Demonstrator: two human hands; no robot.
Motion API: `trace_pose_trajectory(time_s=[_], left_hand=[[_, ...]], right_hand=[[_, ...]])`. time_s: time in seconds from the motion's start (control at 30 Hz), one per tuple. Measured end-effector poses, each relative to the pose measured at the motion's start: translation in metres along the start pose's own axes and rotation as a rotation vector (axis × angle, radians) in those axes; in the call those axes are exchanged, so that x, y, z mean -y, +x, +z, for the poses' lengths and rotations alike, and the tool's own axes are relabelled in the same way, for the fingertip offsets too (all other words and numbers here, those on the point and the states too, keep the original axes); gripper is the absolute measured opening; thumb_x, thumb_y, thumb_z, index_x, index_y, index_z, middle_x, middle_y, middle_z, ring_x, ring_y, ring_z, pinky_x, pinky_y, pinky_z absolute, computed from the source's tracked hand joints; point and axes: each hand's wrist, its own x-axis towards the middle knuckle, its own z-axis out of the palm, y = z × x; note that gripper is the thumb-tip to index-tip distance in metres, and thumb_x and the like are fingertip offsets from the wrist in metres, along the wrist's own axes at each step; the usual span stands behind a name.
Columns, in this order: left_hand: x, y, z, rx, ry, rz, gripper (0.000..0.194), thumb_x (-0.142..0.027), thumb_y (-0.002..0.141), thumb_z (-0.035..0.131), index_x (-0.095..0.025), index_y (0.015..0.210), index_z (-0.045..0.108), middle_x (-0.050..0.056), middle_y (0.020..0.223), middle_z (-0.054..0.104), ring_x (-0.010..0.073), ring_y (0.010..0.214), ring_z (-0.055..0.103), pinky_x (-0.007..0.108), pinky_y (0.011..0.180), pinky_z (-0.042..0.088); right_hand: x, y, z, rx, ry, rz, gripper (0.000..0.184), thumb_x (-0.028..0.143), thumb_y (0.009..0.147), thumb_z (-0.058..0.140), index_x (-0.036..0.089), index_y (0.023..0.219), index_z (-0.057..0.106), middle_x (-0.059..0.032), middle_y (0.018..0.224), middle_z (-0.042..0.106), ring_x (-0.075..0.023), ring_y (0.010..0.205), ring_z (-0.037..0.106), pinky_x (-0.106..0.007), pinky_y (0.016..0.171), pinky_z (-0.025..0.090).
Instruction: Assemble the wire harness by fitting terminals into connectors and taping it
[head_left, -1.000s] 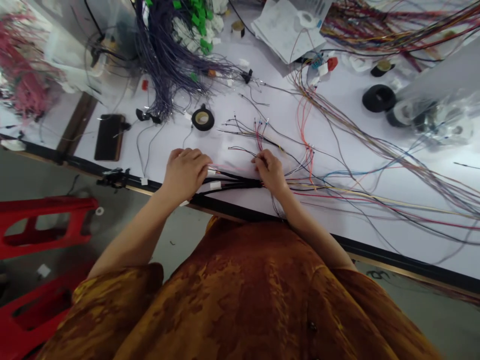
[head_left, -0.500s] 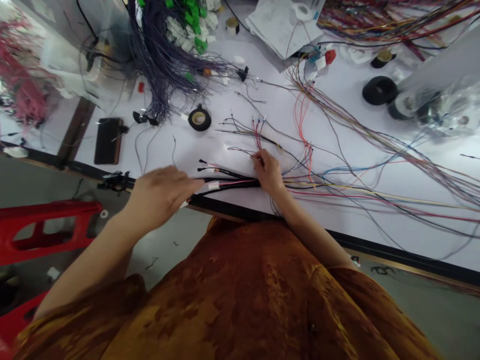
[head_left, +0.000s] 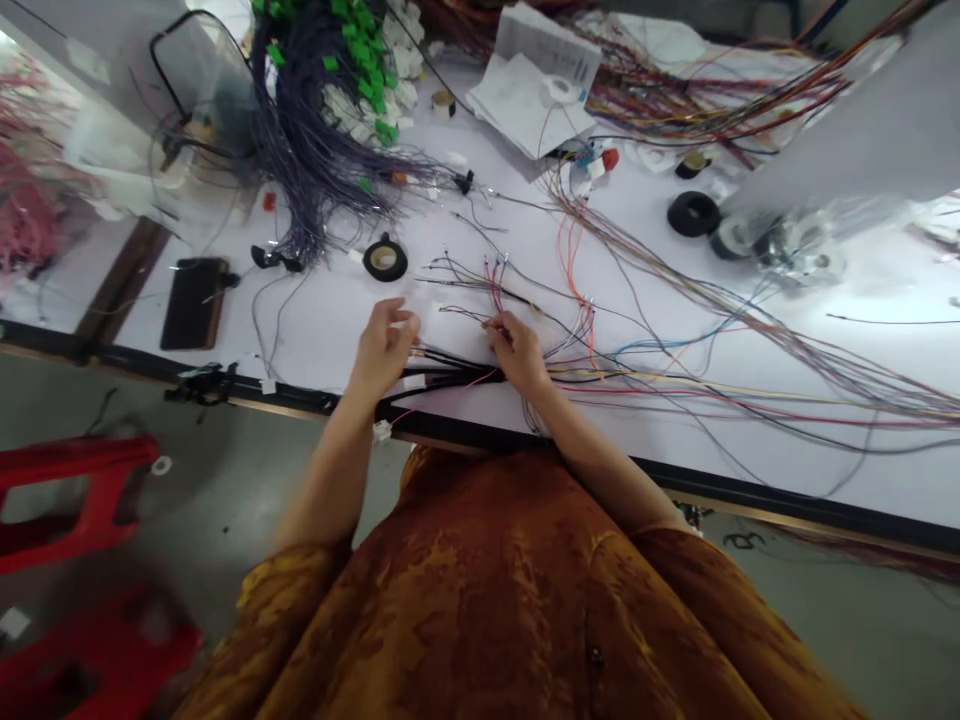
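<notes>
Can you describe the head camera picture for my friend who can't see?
Two bare hands work on a black wire bundle at the edge of a white workbench: the right hand pinches thin wires, and the left hand is beside the bundle. A roll of black tape and purple wires lie nearby.

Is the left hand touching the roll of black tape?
No, the left hand is at the black wire bundle; the roll of black tape lies apart, farther up the table.

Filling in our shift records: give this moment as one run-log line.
left hand: beside black wire bundle | right hand: pinching thin wire | nearby: black tape roll
</notes>
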Motion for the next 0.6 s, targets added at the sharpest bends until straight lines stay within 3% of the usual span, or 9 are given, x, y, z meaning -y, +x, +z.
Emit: trace_pose_trajectory(time_s=[0.07,0.13,0.2,0.33,0.5,0.6], left_hand=[[0.006,0.027,0.03,0.075,-0.226,-0.169,0.036,-0.044,0.086,0.06,-0.02,0.112,0.055,0.002,0.083,0.068,0.0086,0.051,0.059,0.018,0.043,0.041],[0.01,0.043,0.05,0.129,-0.349,-0.224,0.03,-0.043,0.085,0.062,-0.02,0.102,0.055,-0.003,0.066,0.062,0.0065,0.043,0.05,0.016,0.039,0.033],[0.01,0.047,0.056,0.083,-0.387,-0.205,0.025,-0.039,0.082,0.066,-0.02,0.089,0.051,-0.006,0.057,0.056,0.0056,0.041,0.047,0.015,0.038,0.031],[0.003,0.04,0.042,-0.08,-0.337,-0.037,0.026,-0.034,0.081,0.07,-0.02,0.079,0.048,-0.006,0.057,0.058,0.0055,0.042,0.048,0.016,0.039,0.034],[-0.011,0.026,0.024,-0.071,-0.173,-0.01,0.021,-0.031,0.086,0.065,-0.018,0.075,0.052,-0.001,0.061,0.065,0.0075,0.045,0.055,0.018,0.042,0.04],[-0.019,0.021,0.02,-0.052,-0.099,0.028,0.018,-0.031,0.088,0.062,-0.018,0.079,0.053,0.003,0.071,0.071,0.0097,0.053,0.063,0.018,0.045,0.043]], right_hand=[[0.001,-0.001,-0.001,0.013,0.002,0.006,0.015,0.029,0.091,0.047,0.019,0.09,0.058,-0.0007,0.077,0.06,-0.0133,0.072,0.052,-0.026,0.069,0.042],[0.001,-0.002,-0.002,0.022,0.003,0.007,0.016,0.029,0.091,0.047,0.018,0.092,0.058,-0.0009,0.08,0.061,-0.0124,0.07,0.051,-0.026,0.069,0.042],[0.001,-0.002,-0.002,0.025,0.008,-0.01,0.017,0.029,0.092,0.047,0.018,0.09,0.058,-0.0025,0.086,0.063,-0.0116,0.071,0.051,-0.026,0.071,0.042],[-0.001,-0.001,-0.004,0.062,-0.023,-0.063,0.016,0.029,0.091,0.051,0.017,0.082,0.059,-0.0017,0.082,0.06,-0.0124,0.075,0.051,-0.027,0.073,0.041],[0.006,-0.002,-0.015,0.184,-0.03,-0.108,0.014,0.025,0.088,0.056,0.017,0.077,0.062,-0.0014,0.078,0.058,-0.013,0.074,0.053,-0.027,0.072,0.04],[0.017,0.009,-0.026,0.134,-0.068,-0.137,0.015,0.03,0.089,0.057,0.017,0.087,0.065,-0.0042,0.087,0.063,-0.0137,0.074,0.054,-0.028,0.072,0.042]])
